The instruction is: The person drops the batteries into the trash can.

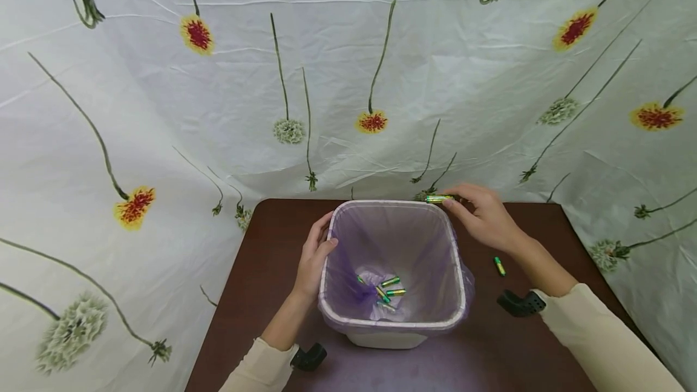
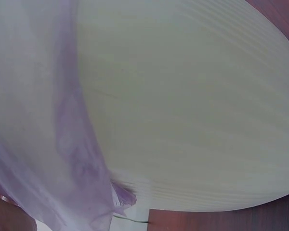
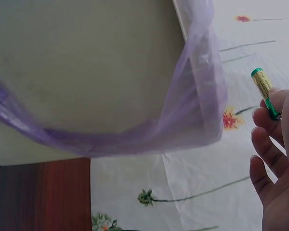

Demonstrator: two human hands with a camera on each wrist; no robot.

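Observation:
A white bin point(image 1: 388, 340) with a thin purple bag point(image 1: 354, 247) lining it stands on the dark brown table. Several green and gold batteries point(image 1: 383, 294) lie at its bottom, inside the bag. My left hand point(image 1: 312, 259) holds the bin's left rim, thumb over the edge and fingers along the outside. Near the bin's far right corner, my right hand point(image 1: 483, 213) pinches one battery point(image 3: 262, 84) between thumb and fingers at about rim height. Another battery point(image 1: 499, 266) lies on the table to the right of the bin.
The brown table point(image 1: 261, 259) reaches back to a white cloth point(image 1: 229, 107) printed with flowers, which hangs behind and at both sides. Black wrist straps point(image 1: 521, 303) sit below each sleeve. Loose bag edge point(image 1: 468, 286) sticks out at the bin's right.

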